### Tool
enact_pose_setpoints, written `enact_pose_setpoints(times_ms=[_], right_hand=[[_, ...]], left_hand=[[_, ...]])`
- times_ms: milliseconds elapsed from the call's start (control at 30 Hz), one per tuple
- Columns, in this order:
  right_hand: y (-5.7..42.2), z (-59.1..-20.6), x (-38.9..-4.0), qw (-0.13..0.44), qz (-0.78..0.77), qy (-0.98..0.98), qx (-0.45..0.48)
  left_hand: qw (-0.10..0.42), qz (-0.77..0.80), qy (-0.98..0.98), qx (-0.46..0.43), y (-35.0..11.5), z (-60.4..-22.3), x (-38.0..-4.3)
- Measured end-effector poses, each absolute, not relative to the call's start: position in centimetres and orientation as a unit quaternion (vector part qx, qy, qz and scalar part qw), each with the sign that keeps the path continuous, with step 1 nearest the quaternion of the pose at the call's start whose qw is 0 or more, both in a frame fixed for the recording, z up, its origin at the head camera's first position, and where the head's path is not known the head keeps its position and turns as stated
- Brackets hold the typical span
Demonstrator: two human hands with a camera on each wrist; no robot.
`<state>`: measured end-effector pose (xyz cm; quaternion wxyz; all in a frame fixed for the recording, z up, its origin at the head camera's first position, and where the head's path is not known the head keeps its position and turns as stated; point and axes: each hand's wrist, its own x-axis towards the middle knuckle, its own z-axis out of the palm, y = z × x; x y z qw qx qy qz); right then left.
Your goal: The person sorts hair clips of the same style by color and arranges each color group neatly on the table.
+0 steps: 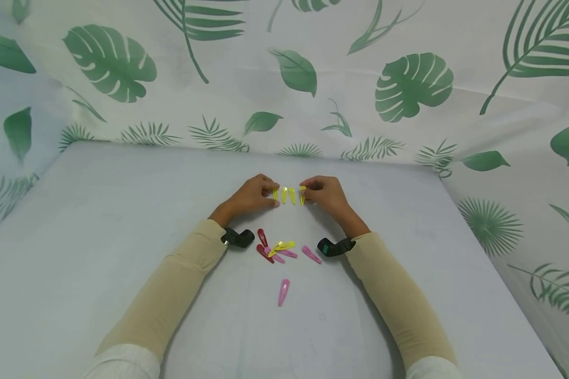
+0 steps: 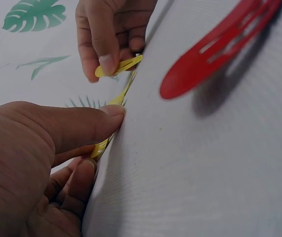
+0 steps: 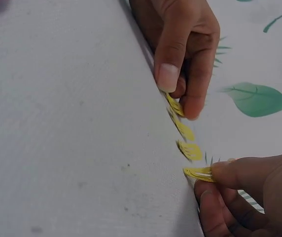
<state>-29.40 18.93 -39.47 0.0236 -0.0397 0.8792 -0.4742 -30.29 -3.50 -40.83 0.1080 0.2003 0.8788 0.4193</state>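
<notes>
Yellow snap hair clips stand side by side in a short row on the table, the middle two (image 1: 284,195) (image 1: 292,196) lying between my hands. My left hand (image 1: 253,195) holds the leftmost yellow hair clip (image 3: 174,104) between thumb and fingers, low at the table surface. At the row's other end, my right hand (image 1: 327,195) pinches the rightmost yellow hair clip (image 3: 199,173) by its rounded end; its narrow tip points down toward the table. The left wrist view also shows this pinched clip (image 2: 123,65), tilted.
Nearer me lies a loose pile with red clips (image 1: 262,237), pink clips (image 1: 289,253) and yellow clips (image 1: 285,245). One pink clip (image 1: 311,255) sits right of it, another pink clip (image 1: 284,292) closer to me. Behind the white table (image 1: 123,210) hangs a leaf-printed cloth (image 1: 351,95).
</notes>
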Motion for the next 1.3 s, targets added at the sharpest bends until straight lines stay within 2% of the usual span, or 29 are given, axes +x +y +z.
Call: enact_pose_setpoints(times_ms=[533,1000,1300], right_hand=[[18.61,-39.83,-29.56,-0.009,-0.388,0.92,-0.061],[18.42,-39.59,-29.58,-0.03,-0.398,0.917,-0.019],[18.73,-38.98,-29.39,0.004,-0.437,0.899,-0.021]], left_hand=[[0.113,0.427,0.873,0.206,-3.35,-40.78,-30.09],[0.113,0.417,0.881,0.195,-3.32,-40.57,-29.97],[0.112,0.413,0.883,0.195,-3.35,-40.45,-29.99]])
